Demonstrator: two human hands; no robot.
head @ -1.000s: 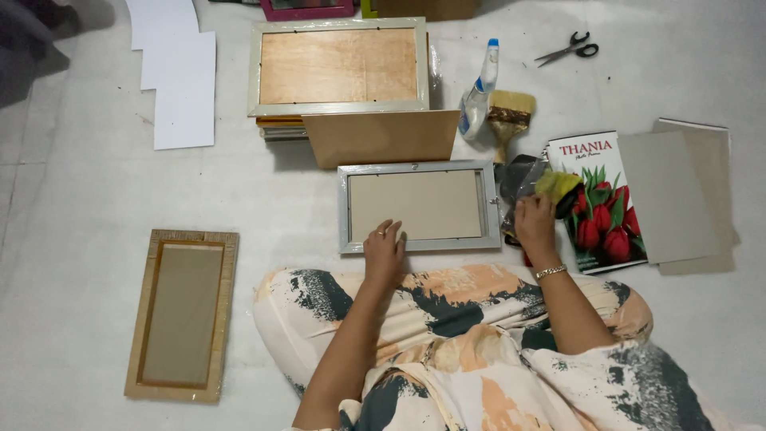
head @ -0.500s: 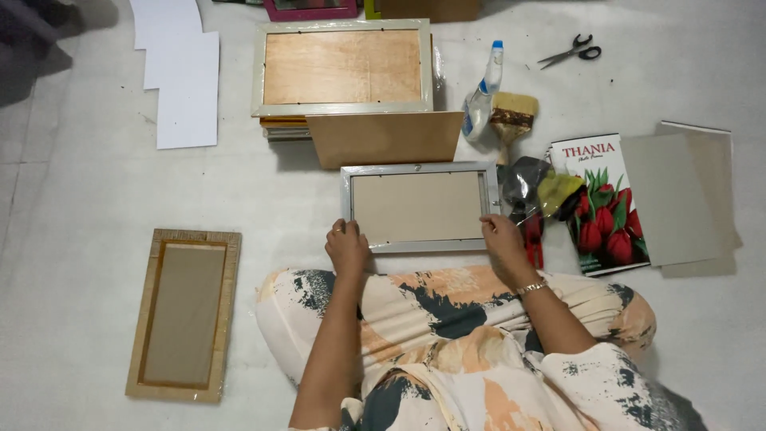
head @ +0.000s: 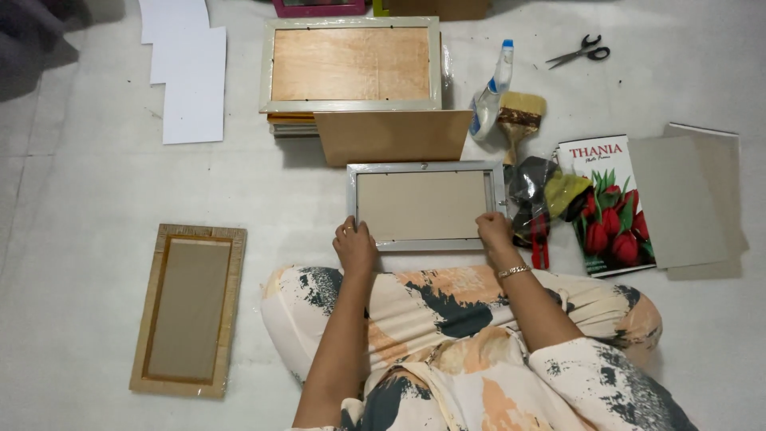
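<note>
Both hands grip 1 silver picture frame lying back-up on the floor: left hand clamped on its 7 o'clock corner, right hand on its 4 o'clock corner. At 12 o'clock stands a brown board; at 3 o'clock lies a dark bag; at 8 o'clock, a gold frame.

Counted on the floor: three picture frames lying singly, one silver, one pale on a stack, one gold; one pair of scissors; one spray bottle; one brush; one tulip-covered book; two grey boards; several white sheets.
</note>
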